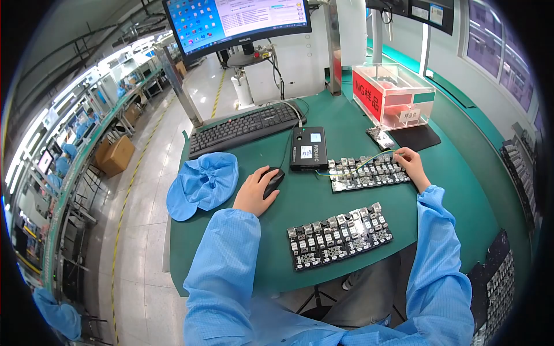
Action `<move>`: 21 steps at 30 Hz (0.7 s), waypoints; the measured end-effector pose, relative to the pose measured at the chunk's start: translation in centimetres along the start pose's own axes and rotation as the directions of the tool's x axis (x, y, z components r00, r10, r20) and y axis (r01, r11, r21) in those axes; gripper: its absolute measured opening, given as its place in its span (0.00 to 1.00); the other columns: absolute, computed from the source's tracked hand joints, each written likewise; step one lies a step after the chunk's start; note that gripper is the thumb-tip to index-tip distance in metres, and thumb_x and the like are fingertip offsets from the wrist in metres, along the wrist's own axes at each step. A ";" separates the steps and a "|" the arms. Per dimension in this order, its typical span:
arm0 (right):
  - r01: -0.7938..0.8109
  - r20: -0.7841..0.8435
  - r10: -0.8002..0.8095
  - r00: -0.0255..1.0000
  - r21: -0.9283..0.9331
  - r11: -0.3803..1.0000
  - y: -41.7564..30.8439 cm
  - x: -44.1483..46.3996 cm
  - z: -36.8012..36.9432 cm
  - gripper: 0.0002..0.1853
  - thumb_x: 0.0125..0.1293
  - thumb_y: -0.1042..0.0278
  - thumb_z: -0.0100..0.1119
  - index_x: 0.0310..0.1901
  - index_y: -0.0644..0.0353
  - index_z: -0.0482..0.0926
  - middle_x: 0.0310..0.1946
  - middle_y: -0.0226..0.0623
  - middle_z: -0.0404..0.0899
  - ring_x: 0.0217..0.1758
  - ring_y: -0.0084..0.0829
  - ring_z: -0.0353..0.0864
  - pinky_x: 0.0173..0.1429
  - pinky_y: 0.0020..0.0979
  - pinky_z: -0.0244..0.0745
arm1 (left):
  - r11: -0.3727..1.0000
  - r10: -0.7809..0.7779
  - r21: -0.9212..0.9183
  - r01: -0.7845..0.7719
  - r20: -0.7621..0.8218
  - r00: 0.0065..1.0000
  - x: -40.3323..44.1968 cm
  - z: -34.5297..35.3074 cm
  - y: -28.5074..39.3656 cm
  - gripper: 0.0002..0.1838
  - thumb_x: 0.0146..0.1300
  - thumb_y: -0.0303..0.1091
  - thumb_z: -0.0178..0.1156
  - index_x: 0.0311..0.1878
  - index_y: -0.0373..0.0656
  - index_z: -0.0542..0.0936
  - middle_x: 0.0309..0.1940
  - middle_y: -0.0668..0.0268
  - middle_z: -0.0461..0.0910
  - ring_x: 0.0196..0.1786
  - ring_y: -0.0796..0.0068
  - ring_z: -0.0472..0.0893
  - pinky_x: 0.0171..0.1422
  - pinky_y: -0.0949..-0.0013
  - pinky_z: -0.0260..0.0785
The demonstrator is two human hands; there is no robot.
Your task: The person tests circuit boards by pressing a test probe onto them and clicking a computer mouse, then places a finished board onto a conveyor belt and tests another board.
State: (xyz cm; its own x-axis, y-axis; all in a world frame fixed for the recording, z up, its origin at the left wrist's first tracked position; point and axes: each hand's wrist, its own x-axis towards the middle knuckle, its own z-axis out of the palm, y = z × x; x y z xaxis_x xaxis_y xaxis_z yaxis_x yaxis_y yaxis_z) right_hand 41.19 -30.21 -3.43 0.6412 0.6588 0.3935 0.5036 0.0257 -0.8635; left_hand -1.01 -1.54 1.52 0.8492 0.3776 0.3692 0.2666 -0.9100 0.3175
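My left hand (pixel 256 190) rests over a black computer mouse (pixel 273 181), fingers curled on it. My right hand (pixel 411 166) is closed in a pinch at the right end of a panel of circuit boards (pixel 369 173). Between its fingertips is the end of a thin yellow and blue cable (pixel 363 164), which runs across the panel from a black box (pixel 309 151) with a small lit screen. The fingertips hide the cable's tip, so I cannot tell whether it touches a board. A second panel of circuit boards (pixel 339 237) lies nearer to me.
A blue cap (pixel 205 184) lies left of the mouse. Behind are a keyboard (pixel 248 128) and a monitor (pixel 242 26). A clear box with a red label (pixel 367 95) stands at the back right, near a small metal part (pixel 381 138). More board panels (pixel 501 282) stand at the right.
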 end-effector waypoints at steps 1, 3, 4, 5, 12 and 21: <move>0.008 0.001 -0.008 1.000 0.001 1.000 0.0 0.0 0.0 0.08 0.64 0.66 0.68 0.41 0.60 0.83 0.27 0.26 0.80 0.30 0.16 0.73 0.34 0.21 0.67 | 1.000 -0.002 -0.007 0.002 0.003 1.000 0.0 0.0 0.0 0.30 0.63 0.39 0.65 0.68 0.52 0.70 0.67 0.60 0.66 0.65 0.52 0.71 0.70 0.58 0.66; -0.008 0.003 0.008 1.000 0.001 1.000 0.1 0.0 -0.1 0.08 0.64 0.66 0.68 0.40 0.60 0.83 0.27 0.26 0.80 0.30 0.16 0.73 0.34 0.21 0.67 | 1.000 -0.004 -0.015 0.004 0.006 1.000 0.0 0.0 0.1 0.30 0.63 0.39 0.65 0.68 0.52 0.70 0.68 0.60 0.66 0.65 0.52 0.71 0.70 0.58 0.66; -0.025 0.005 0.025 1.000 0.001 1.000 0.3 0.1 -0.1 0.08 0.64 0.66 0.68 0.40 0.60 0.83 0.27 0.26 0.80 0.30 0.16 0.73 0.34 0.21 0.67 | 1.000 -0.003 -0.009 0.003 0.007 1.000 0.0 0.0 0.0 0.30 0.63 0.39 0.65 0.68 0.52 0.70 0.67 0.60 0.66 0.65 0.52 0.71 0.70 0.58 0.66; -0.025 0.005 0.025 1.000 0.002 1.000 0.5 0.1 -0.2 0.08 0.64 0.66 0.68 0.40 0.60 0.83 0.27 0.26 0.80 0.30 0.16 0.73 0.34 0.21 0.67 | 1.000 -0.002 -0.004 0.002 0.008 1.000 0.0 0.0 0.0 0.30 0.62 0.39 0.65 0.68 0.51 0.70 0.67 0.60 0.66 0.65 0.52 0.71 0.70 0.58 0.66; -0.019 0.006 0.019 1.000 0.004 1.000 0.2 0.1 -0.1 0.09 0.64 0.65 0.68 0.41 0.60 0.83 0.28 0.26 0.81 0.30 0.16 0.73 0.34 0.21 0.68 | 1.000 0.000 -0.005 0.000 0.008 1.000 0.0 0.0 0.0 0.30 0.62 0.39 0.65 0.68 0.51 0.70 0.67 0.60 0.66 0.65 0.53 0.71 0.70 0.58 0.66; -0.005 0.008 0.005 1.000 -0.018 1.000 1.0 0.2 -0.2 0.09 0.65 0.64 0.68 0.41 0.60 0.83 0.28 0.27 0.81 0.30 0.16 0.73 0.35 0.21 0.68 | 1.000 0.007 -0.009 -0.007 -0.001 1.000 0.0 0.0 -0.1 0.30 0.63 0.39 0.65 0.68 0.52 0.70 0.67 0.60 0.66 0.65 0.53 0.71 0.70 0.58 0.65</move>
State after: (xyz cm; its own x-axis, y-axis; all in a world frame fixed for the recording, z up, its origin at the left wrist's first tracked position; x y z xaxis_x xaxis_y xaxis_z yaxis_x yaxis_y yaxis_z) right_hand 42.00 -30.18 -4.17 0.6391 0.6647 0.3869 0.5111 0.0089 -0.8595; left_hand -1.03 -1.45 1.44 0.8507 0.3713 0.3721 0.2566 -0.9111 0.3224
